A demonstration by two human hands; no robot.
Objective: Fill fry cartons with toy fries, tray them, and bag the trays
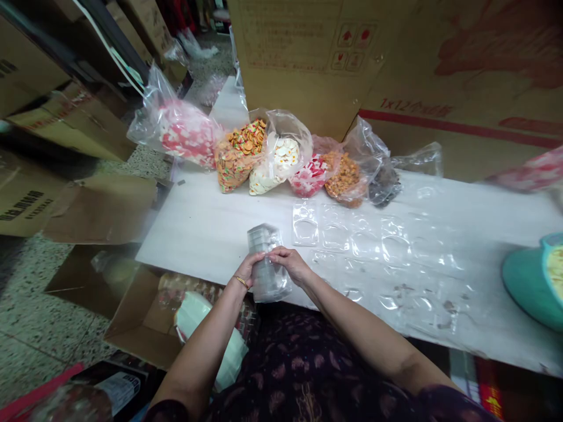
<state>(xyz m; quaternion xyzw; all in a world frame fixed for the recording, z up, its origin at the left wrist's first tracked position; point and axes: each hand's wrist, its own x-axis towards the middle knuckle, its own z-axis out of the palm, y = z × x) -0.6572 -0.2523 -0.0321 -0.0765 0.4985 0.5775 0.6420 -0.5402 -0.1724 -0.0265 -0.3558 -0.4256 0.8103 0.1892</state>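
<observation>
A stack of clear plastic trays in a transparent bag [269,282] lies at the front edge of the white table, and both hands are on it. My left hand [250,268] grips its left side, fingers closed on the plastic. From the right, my right hand [290,264] pinches the wrapping near the middle, close to the left fingertips. Right of the package, clear plastic trays [305,224] are spread in rows across the white table [193,217]. Whether the bag is torn cannot be made out.
Behind the trays stand bags of orange-brown pieces [235,161], white pieces [281,158], red-and-white pieces [310,176] and dark pieces [385,184]. A teal tub [528,281] is at the right. Large cartons [299,64] wall the back; an open carton [141,316] sits lower left.
</observation>
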